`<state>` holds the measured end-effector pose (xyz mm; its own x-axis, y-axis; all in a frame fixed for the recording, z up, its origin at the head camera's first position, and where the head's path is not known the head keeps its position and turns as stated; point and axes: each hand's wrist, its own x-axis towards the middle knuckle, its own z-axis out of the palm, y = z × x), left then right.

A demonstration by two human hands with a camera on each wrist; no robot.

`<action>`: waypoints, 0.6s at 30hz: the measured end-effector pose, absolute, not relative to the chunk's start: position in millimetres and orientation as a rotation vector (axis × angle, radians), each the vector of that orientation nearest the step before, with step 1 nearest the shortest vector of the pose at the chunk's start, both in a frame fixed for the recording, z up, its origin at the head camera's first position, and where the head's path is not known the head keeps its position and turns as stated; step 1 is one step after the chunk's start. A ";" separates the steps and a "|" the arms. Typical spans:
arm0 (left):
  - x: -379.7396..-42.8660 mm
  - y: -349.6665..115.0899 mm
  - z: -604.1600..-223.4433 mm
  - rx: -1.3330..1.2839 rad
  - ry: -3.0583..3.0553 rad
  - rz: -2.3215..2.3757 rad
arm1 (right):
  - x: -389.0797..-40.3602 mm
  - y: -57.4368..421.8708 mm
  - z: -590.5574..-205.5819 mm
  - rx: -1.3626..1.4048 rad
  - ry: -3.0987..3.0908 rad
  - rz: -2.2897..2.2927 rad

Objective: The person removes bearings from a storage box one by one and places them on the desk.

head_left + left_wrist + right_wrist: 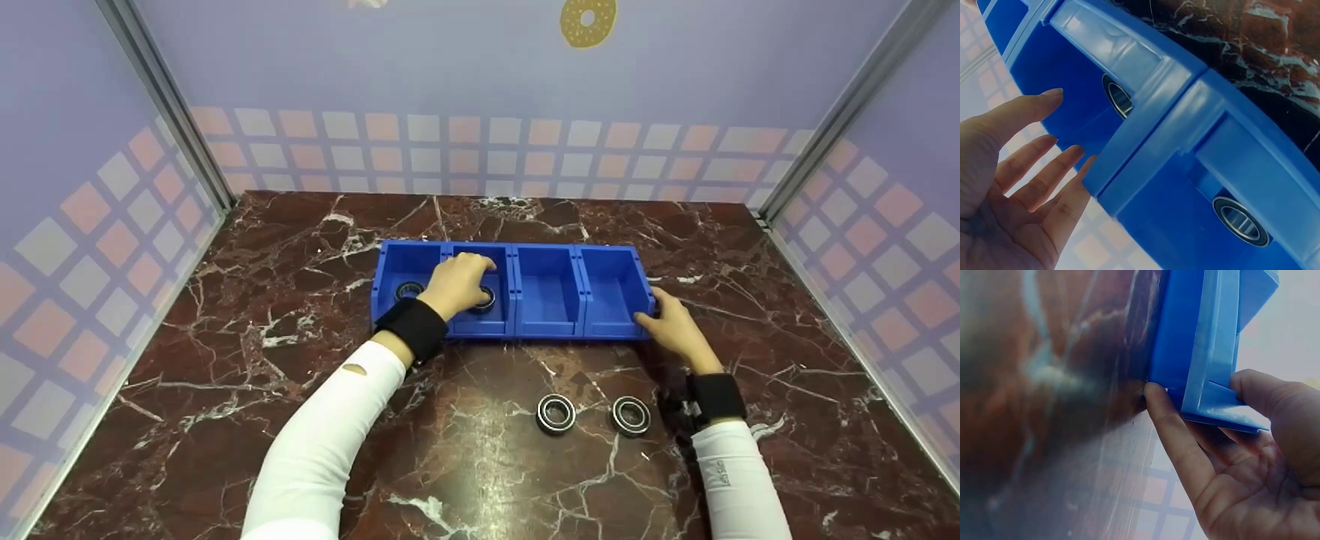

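Note:
A blue storage bin row [546, 330] with several side-by-side compartments stands on the table. One bearing [409, 291] lies in its leftmost compartment, and a second bearing [486, 300] lies in the compartment beside that, partly covered by my left hand [457, 285]. In the left wrist view that hand's thumb and fingers are spread apart above the second compartment, holding nothing. My right hand [675, 330] grips the right end wall of the bin row, thumb [1258, 388] on the front edge and fingers along the outer side.
Two more bearings, one ring [556, 414] and another ring [631, 416], lie on the dark red marbled table [480, 480] in front of the bins. Patterned walls [480, 75] enclose the table at the back and both sides.

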<state>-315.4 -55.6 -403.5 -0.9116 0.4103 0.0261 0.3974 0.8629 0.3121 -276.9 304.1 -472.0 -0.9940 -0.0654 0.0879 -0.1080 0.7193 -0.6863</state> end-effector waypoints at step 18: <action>-323.9 -46.6 -416.1 0.672 2.943 0.365 | -276.8 303.7 -471.7 0.117 -2.875 1.170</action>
<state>-323.9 -46.6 -416.1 -0.8974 0.4390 -0.0450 0.4147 0.8738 0.2539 -276.8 303.7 -471.7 -0.9966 -0.0564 0.0607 -0.0828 0.7134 -0.6959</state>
